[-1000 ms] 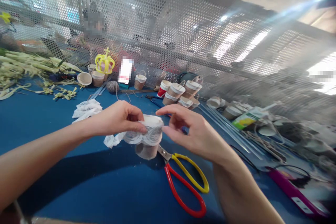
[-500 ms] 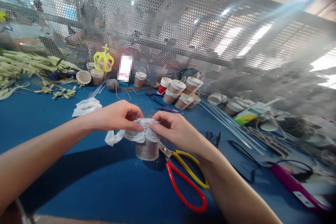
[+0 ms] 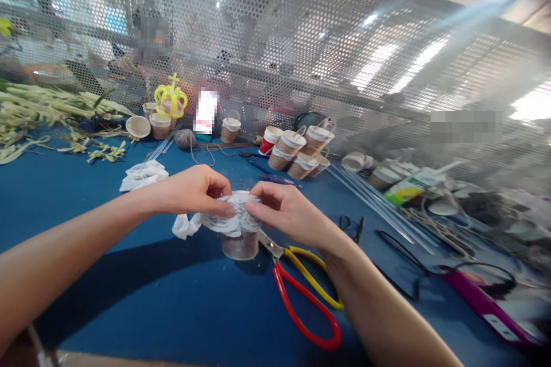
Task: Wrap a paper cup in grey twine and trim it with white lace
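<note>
A small twine-wrapped cup [image 3: 240, 245] is in front of me, its upper part covered by white lace ribbon [image 3: 239, 222]. My left hand [image 3: 203, 192] pinches the lace at the left of the cup's rim. Opposite it, my right hand [image 3: 282, 206] presses the lace between thumb and fingers at the right side. A loose tail of the lace trails left onto the table. Scissors [image 3: 275, 251] with one red and one yellow handle lie just right of the cup, blades partly hidden behind it. Fingertips inside the cup are hidden.
Bunched lace [image 3: 144, 175] lies left on the blue table [image 3: 172, 309]. Several wrapped cups [image 3: 287, 146] stand at the back near pliers [image 3: 279, 180]. Glue sticks [image 3: 379, 206], black snips [image 3: 357, 228] and a purple power strip [image 3: 482, 304] are rightward. A perforated metal screen [image 3: 258, 40] closes the back.
The cup's top has tipped slightly towards me, showing more of the lace around its rim. Both hands keep their hold with only slight movement.
</note>
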Demonstrator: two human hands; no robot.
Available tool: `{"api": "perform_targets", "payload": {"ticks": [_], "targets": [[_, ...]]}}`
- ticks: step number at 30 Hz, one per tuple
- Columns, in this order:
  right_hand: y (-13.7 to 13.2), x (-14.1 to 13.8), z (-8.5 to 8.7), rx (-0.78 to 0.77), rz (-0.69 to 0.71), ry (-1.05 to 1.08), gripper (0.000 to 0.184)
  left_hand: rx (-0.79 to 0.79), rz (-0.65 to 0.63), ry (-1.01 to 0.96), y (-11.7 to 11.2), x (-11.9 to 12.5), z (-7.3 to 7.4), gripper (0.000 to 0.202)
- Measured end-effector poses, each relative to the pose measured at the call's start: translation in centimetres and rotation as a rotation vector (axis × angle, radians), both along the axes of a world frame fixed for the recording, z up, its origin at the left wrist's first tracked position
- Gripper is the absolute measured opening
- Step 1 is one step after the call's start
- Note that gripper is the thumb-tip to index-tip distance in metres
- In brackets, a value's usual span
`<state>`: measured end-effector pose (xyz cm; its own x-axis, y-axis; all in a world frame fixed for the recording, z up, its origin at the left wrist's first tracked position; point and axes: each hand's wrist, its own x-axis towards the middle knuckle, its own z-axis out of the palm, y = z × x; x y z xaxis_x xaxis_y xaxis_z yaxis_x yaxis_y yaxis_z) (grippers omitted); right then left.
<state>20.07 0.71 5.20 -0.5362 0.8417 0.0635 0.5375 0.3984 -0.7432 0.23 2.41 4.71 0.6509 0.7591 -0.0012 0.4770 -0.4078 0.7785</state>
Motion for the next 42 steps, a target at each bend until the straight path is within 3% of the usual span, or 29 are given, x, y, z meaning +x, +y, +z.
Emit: {"api": "perform_targets", "payload": {"ticks": [5, 10, 16, 22, 30, 33, 36, 42], "targets": [[0.8, -0.6, -0.7, 0.223, -0.020, -0.064, 0.009, 0.217, 0.089, 0.108, 0.5, -0.4, 0.0, 0.020], [4.0, -2.2, -1.8, 0.466, 0.008, -0.166, 0.006, 0.464, 0.272, 0.267, 2.0, -1.0, -0.6, 0.021], [7.1, -3.7, -3.2, 0.507, -0.003, -0.190, 0.010, 0.460, 0.392, 0.221, 3.2, -1.5, -1.9, 0.029], [6.6, -3.1, -2.8, 0.543, -0.022, -0.134, 0.013, 0.382, 0.419, 0.152, 2.8, -1.0, -1.8, 0.022], [5.9, -1.7, -2.7, 0.450, -0.110, -0.065, 0.007, 0.396, 0.323, 0.288, 1.5, 0.6, -2.1, 0.017], [6.6, -1.4, -2.5, 0.381, -0.162, -0.050, 0.005, 0.368, 0.254, 0.200, 1.1, 1.4, -2.9, 0.019], [7.8, -1.7, -2.1, 0.261, -0.239, -0.064, 0.014, 0.377, 0.214, 0.105, 0.8, 2.1, -3.7, 0.020], [9.4, -2.6, -1.3, -0.029, -0.211, -0.131, 0.019, 0.410, 0.138, -0.097, 0.5, 2.5, -4.6, 0.016]]}}
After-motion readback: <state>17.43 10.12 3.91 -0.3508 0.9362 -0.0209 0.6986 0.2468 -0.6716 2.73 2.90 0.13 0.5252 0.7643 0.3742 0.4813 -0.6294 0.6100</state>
